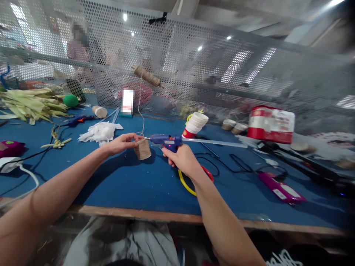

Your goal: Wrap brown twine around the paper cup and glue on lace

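My left hand (124, 143) grips a small paper cup wrapped in brown twine (143, 150), its fingers at the upper left of the rim. My right hand (181, 159) is closed around the handle of a blue glue gun (163, 139), with a long clear glue stick (219, 142) out of its back. The gun's nozzle is at the cup's upper edge; whether it touches cannot be made out. A strand of twine (139, 101) runs from the cup up to a twine spool (148, 77) on the mesh screen.
Stacked white cups (197, 122) stand behind the glue gun. Crumpled white cloth (101, 132), another glue gun (79, 120) and dried husks (33, 103) lie left. Rightward are a red-and-white package (271, 123), cables and a purple device (281, 187). Yellow and red rings (185, 183) lie under my right forearm.
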`<state>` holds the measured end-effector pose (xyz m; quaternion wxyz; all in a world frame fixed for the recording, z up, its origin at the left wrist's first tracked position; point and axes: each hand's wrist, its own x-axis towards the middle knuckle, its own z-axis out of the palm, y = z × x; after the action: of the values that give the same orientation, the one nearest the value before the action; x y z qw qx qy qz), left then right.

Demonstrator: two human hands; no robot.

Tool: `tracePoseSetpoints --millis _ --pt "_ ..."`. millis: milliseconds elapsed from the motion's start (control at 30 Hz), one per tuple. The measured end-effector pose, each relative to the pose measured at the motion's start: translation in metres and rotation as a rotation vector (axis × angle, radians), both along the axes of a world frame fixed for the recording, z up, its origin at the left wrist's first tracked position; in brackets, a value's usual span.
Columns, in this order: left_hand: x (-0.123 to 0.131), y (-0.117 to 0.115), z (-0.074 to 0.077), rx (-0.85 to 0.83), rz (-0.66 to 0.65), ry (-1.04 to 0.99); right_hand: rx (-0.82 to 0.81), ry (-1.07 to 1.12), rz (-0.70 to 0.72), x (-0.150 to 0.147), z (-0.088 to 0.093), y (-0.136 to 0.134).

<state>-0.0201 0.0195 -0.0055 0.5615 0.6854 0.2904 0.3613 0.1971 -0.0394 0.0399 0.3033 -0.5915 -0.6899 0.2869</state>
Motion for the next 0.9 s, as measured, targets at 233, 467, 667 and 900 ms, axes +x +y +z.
tracePoseSetpoints --millis 233,467,667,900 --pt "0.0002 0.0002 -0.0008 -0.003 0.014 0.001 -0.006 0.005 0.015 -0.0016 0.0005 -0.0015" --pt "0.0003 0.0002 -0.0012 0.012 0.012 0.002 -0.028 0.009 0.011 -0.002 -0.0007 -0.002" --pt "0.0005 -0.0001 -0.0012 0.016 0.014 0.011 -0.009 -0.003 -0.005 -0.0029 0.0006 -0.0027" --pt "-0.0004 0.0001 -0.0021 0.038 0.001 0.005 0.029 -0.05 0.019 -0.0039 -0.0029 -0.0023"
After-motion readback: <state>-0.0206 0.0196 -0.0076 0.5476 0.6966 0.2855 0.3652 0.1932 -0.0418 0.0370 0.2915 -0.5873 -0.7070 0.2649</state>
